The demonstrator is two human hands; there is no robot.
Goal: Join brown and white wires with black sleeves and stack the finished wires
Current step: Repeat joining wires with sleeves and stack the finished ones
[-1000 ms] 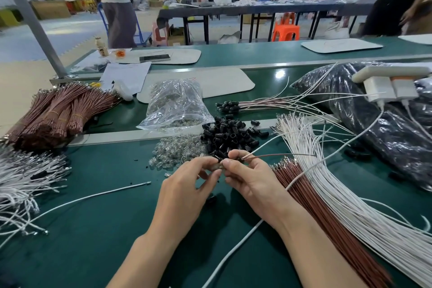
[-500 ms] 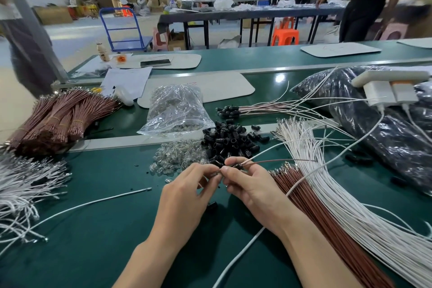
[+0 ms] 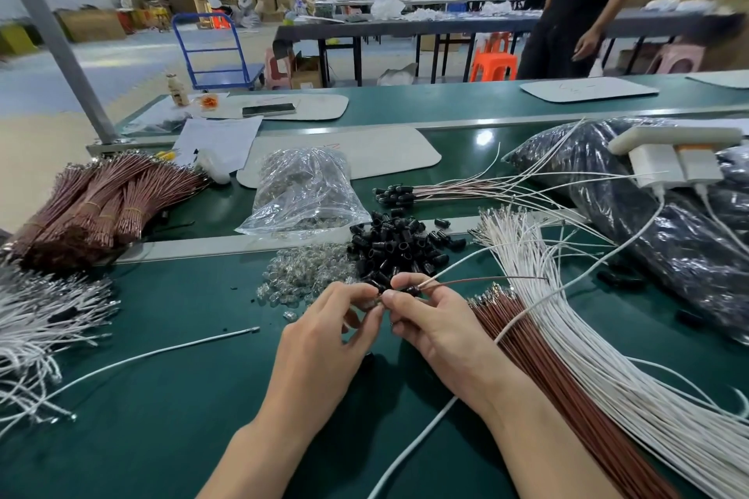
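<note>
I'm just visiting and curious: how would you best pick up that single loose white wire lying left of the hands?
Probably pinch across the loose white wire mid-length, from above: it lies flat and alone on the green tabletop, metal tip pointing right.

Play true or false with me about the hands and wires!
1. The right hand pinches a sleeve with wires. True.
2. The left hand lies open. False: its fingers pinch at that sleeve too.
3. Spare sleeves sit piled beyond the hands. True.
4. Finished wires have white sleeves. False: black.
5. The cart is orange. False: blue.
</note>
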